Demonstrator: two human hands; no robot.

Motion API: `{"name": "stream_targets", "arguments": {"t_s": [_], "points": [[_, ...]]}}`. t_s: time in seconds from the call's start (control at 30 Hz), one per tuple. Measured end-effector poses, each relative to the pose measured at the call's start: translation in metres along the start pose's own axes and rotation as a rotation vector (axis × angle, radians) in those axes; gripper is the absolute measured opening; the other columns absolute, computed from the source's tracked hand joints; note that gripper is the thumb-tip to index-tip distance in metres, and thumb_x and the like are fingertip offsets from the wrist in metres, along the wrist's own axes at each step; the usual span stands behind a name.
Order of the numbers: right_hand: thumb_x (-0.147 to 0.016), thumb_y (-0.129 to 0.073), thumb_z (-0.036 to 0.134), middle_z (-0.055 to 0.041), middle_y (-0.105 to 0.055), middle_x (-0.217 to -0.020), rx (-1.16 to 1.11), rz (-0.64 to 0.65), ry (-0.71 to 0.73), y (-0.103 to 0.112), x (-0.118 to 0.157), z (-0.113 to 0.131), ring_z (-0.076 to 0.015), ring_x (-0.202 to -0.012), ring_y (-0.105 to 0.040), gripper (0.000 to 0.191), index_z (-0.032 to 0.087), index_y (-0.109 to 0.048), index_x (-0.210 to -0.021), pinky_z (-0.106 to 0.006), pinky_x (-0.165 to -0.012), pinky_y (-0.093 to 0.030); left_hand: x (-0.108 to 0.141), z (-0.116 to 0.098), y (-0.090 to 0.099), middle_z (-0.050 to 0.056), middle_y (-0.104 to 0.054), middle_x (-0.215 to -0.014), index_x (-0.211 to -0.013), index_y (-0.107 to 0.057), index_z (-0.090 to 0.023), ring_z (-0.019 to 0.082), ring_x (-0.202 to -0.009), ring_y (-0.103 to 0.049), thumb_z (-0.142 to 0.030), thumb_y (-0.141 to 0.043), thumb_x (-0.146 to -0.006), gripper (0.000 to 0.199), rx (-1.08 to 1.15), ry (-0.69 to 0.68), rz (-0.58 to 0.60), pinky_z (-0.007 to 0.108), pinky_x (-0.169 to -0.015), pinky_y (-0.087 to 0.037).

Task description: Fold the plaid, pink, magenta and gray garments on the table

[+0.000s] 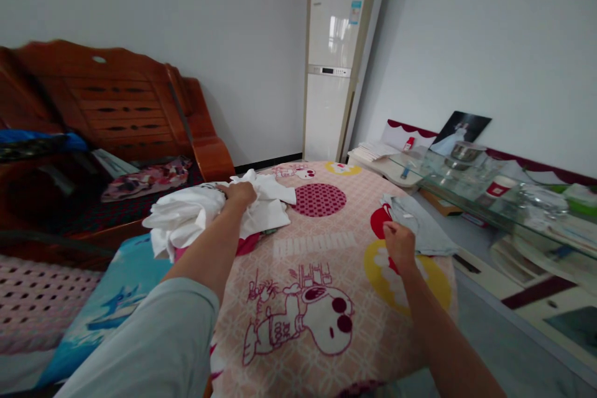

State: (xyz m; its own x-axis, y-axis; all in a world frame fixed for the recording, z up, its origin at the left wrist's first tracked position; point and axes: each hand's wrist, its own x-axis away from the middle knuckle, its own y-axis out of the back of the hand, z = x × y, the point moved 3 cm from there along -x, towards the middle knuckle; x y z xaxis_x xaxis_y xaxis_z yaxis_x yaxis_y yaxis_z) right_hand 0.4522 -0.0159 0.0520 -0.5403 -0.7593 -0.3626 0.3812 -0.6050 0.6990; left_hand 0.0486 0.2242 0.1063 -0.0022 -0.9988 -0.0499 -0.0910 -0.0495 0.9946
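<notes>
At the far left of the round table, my left hand [239, 193] rests on a bunched pile of white clothing [189, 211], its fingers sunk into the cloth and closed on it. Part of the white garment [268, 194] spreads to the right of that hand. Under the pile, a dark pink cloth [247, 244] peeks out. My right hand [400, 241] is held above the table's right side with its fingers curled in and nothing visible in them. Just beyond it lies a folded light grey garment [420, 227] with a small white tag.
A pink patterned tablecloth [298, 286] covers the table. Left stand a wooden bench [116, 106] with cloths on it and a blue printed stool [125, 280]. A glass-topped cabinet [466, 189] with a cup and bowls runs along the right. An air conditioner [329, 112] stands behind.
</notes>
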Motion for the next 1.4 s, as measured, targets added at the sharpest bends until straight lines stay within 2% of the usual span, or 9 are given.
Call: {"name": "stream_targets", "arguments": {"t_s": [0.13, 0.27, 0.5, 0.63, 0.73, 0.87, 0.97, 1.1, 1.4], "points": [[-0.085, -0.05, 0.027, -0.0244, -0.067, -0.103, 0.539, -0.004, -0.048, 0.027, -0.024, -0.028, -0.0326, -0.098, -0.063, 0.032, 0.006, -0.069, -0.101, -0.04, -0.083, -0.047, 0.016, -0.02, 0.012, 0.02, -0.053, -0.136, -0.122, -0.061, -0.014, 0.04, -0.128, -0.044, -0.023, -0.051, -0.084, 0.04, 0.084, -0.053, -0.235, 0.068, -0.104, -0.022], [-0.083, -0.054, 0.018, -0.0253, -0.066, -0.1, 0.639, 0.121, -0.041, 0.026, -0.028, -0.04, -0.0343, -0.098, -0.063, 0.021, 0.007, -0.069, -0.093, -0.04, -0.081, -0.047, 0.044, -0.053, 0.01, 0.015, -0.056, -0.135, -0.121, -0.061, -0.016, 0.032, -0.126, -0.049, -0.023, -0.051, -0.087, 0.036, 0.255, -0.272, -0.382, 0.054, -0.109, -0.029], [-0.07, -0.056, 0.016, -0.0114, -0.064, -0.069, 0.124, -0.048, -0.136, 0.046, -0.041, -0.03, -0.0269, -0.081, -0.063, 0.009, 0.014, -0.064, -0.065, -0.037, -0.076, -0.047, 0.085, -0.095, -0.015, 0.01, -0.068, -0.117, -0.107, -0.069, -0.017, 0.023, -0.112, -0.061, -0.014, -0.056, -0.082, 0.028, 0.527, -0.572, -0.306, 0.036, -0.101, -0.045], [-0.079, -0.049, 0.031, -0.0013, -0.06, -0.066, -0.264, -0.106, -0.026, 0.06, -0.044, 0.026, -0.017, -0.062, -0.058, 0.022, 0.015, -0.065, -0.083, -0.029, -0.06, -0.047, 0.118, -0.122, -0.024, 0.007, -0.068, -0.118, -0.112, -0.068, -0.021, 0.023, -0.112, -0.062, -0.018, -0.064, -0.08, 0.033, 0.716, -0.791, -0.119, 0.036, -0.1, -0.048], [-0.072, -0.064, 0.033, 0.0025, -0.059, -0.064, -0.874, 0.013, 0.102, 0.066, -0.031, 0.086, -0.0122, -0.055, -0.052, 0.017, 0.017, -0.063, -0.08, -0.024, -0.054, -0.043, 0.142, -0.144, -0.033, 0.01, -0.06, -0.132, -0.135, -0.053, -0.023, 0.024, -0.111, -0.061, -0.02, -0.069, -0.076, 0.061, 0.889, -0.887, 0.049, 0.038, -0.095, -0.051], [-0.073, -0.067, 0.031, 0.0038, -0.057, -0.064, -1.098, 0.242, 0.151, 0.059, -0.003, 0.143, -0.0099, -0.055, -0.049, 0.015, 0.018, -0.062, -0.076, -0.021, -0.052, -0.039, 0.147, -0.152, -0.041, 0.015, -0.042, -0.148, -0.152, -0.024, -0.022, 0.025, -0.123, -0.053, -0.019, -0.07, -0.073, 0.091, 1.13, -0.803, -0.007, 0.039, -0.099, -0.047], [-0.073, -0.068, 0.032, 0.0049, -0.054, -0.061, -1.124, 0.322, 0.127, 0.04, 0.009, 0.153, -0.0089, -0.053, -0.045, 0.015, 0.018, -0.063, -0.076, -0.02, -0.051, -0.035, 0.137, -0.141, -0.046, 0.012, -0.053, -0.138, -0.137, -0.048, -0.018, 0.025, -0.124, -0.051, -0.018, -0.067, -0.073, 0.067, 1.115, -0.681, -0.122, 0.039, -0.105, -0.04], [-0.072, -0.068, 0.032, 0.0059, -0.054, -0.06, -1.14, 0.297, 0.05, 0.014, 0.01, 0.138, -0.0084, -0.052, -0.044, 0.015, 0.018, -0.062, -0.075, -0.02, -0.049, -0.034, 0.121, -0.117, -0.054, 0.004, -0.07, -0.089, -0.089, -0.068, -0.017, 0.019, -0.087, -0.061, -0.022, -0.056, -0.08, 0.016, 0.999, -0.55, -0.082, 0.032, -0.085, -0.047], [-0.073, -0.07, 0.044, -0.0072, -0.073, -0.093, -0.61, 0.608, 0.173, -0.014, 0.028, 0.085, -0.0239, -0.087, -0.067, 0.034, 0.017, -0.072, -0.094, -0.035, -0.078, -0.052, 0.104, -0.084, -0.058, 0.001, -0.065, -0.074, -0.081, -0.066, -0.015, 0.016, -0.074, -0.057, -0.035, -0.049, -0.082, 0.027, 1.362, -0.245, -0.145, 0.023, -0.065, -0.044]]}}
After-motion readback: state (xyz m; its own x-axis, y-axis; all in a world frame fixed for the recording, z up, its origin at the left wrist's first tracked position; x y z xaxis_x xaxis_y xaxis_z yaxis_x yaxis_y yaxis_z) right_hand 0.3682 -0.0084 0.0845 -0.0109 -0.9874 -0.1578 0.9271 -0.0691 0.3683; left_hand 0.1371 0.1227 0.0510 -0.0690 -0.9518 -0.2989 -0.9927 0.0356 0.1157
